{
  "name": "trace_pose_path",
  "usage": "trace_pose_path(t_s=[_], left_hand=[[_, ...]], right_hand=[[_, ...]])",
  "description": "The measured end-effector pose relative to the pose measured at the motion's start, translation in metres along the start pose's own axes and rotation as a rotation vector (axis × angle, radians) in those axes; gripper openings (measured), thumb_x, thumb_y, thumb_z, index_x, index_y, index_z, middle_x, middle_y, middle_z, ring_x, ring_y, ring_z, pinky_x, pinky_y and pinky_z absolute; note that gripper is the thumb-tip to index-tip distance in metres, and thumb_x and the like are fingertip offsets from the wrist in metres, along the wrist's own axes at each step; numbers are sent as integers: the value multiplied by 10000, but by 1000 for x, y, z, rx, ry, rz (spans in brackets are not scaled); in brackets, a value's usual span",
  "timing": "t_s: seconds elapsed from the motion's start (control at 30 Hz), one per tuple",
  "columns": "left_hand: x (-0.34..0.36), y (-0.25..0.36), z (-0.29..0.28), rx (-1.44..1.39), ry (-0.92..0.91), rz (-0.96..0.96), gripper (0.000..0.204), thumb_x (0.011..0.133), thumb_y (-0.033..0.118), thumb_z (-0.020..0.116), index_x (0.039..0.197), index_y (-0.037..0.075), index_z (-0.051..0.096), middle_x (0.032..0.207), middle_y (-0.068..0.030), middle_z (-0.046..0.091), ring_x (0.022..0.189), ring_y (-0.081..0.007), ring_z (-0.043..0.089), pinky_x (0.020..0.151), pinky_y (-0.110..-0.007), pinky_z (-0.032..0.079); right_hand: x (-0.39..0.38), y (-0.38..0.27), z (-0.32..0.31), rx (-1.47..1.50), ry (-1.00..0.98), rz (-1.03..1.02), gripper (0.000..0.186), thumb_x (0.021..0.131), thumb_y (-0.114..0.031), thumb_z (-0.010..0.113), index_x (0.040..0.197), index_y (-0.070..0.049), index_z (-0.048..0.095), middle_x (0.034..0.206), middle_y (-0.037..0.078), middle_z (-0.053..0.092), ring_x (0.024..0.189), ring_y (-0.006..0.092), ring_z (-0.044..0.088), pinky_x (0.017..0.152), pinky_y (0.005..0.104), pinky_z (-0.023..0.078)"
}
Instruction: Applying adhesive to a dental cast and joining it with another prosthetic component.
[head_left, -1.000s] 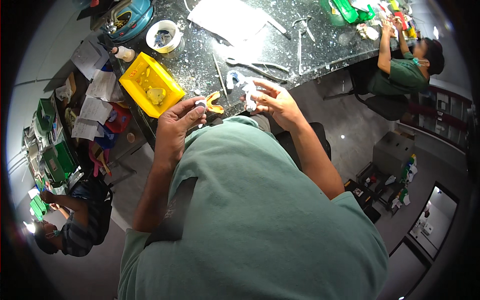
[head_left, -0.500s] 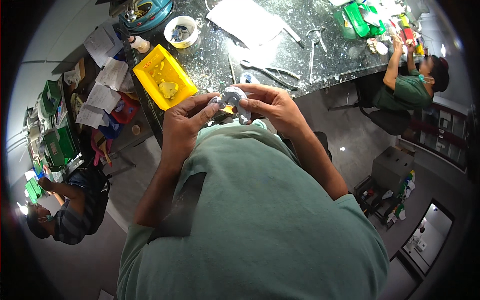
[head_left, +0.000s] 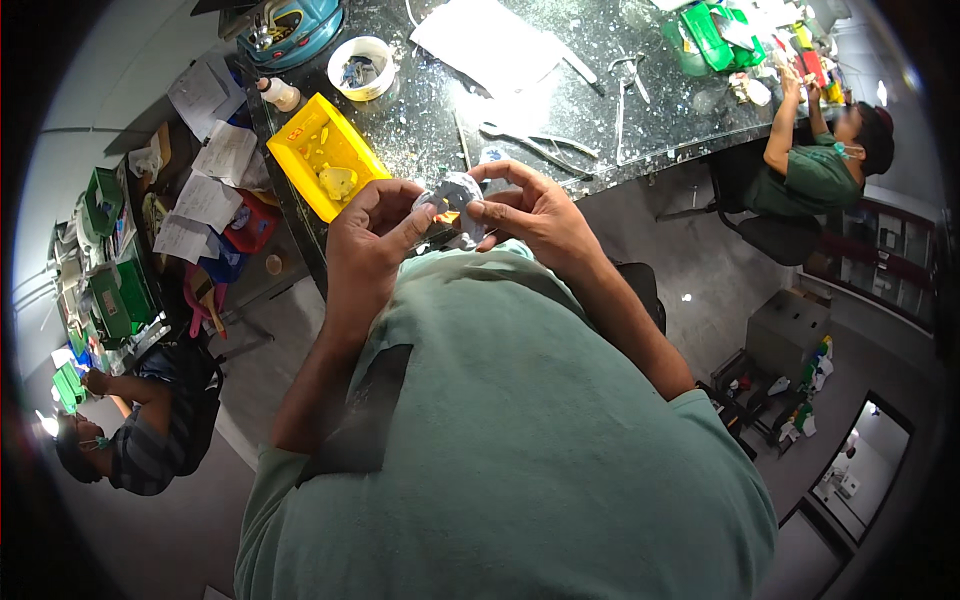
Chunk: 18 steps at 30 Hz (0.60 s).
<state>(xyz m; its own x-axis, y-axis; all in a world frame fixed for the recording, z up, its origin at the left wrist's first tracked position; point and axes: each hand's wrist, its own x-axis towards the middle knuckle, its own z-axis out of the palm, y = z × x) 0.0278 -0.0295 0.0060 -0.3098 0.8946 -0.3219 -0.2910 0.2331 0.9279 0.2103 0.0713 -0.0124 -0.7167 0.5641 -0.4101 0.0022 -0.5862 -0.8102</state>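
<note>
Close to my chest, at the bench's near edge, I hold a small grey horseshoe-shaped piece (head_left: 461,186) with pale patches, like a dental cast. My left hand (head_left: 372,235) pinches its left end between thumb and fingers. On the opposite side, the thumb and fingers of my right hand (head_left: 535,212) grip it. Its underside and the inner fingertips are partly hidden. Beyond my left hand stands a yellow tray (head_left: 283,153) holding a pale yellow lump (head_left: 338,181) and smaller bits.
On the speckled dark bench (head_left: 420,125) lie a long-handled plier-like tool (head_left: 540,140), thin metal tools, a white sheet (head_left: 480,45), a white tub (head_left: 345,88) and a small bottle (head_left: 280,94). One person (head_left: 820,170) works at right, another (head_left: 150,425) at left.
The grey piece has turned slightly in my fingers, and my right fingers have shifted their hold a little. Both hands stay at nearly the same place.
</note>
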Motion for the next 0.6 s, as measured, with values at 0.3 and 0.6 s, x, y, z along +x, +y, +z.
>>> trace_pose_path(t_s=[0.3,0.6], left_hand=[[2,0,-3,10,-3,-44,216,871,53,673,1063,-28,619,966,-80,672,874,-103,634,799,-232,503],[7,-3,-10,53,50,17,205,889,47,645,1076,-31,612,968,-72,661,870,-101,627,814,-228,498]], right_hand=[[3,2,8,11,16,-5,372,897,-88,662,1227,-26,504,988,109,665,846,131,650,714,249,580],[8,2,10,37,-26,14,365,912,-47,626,1254,-49,499,980,107,664,852,137,649,735,273,570]])
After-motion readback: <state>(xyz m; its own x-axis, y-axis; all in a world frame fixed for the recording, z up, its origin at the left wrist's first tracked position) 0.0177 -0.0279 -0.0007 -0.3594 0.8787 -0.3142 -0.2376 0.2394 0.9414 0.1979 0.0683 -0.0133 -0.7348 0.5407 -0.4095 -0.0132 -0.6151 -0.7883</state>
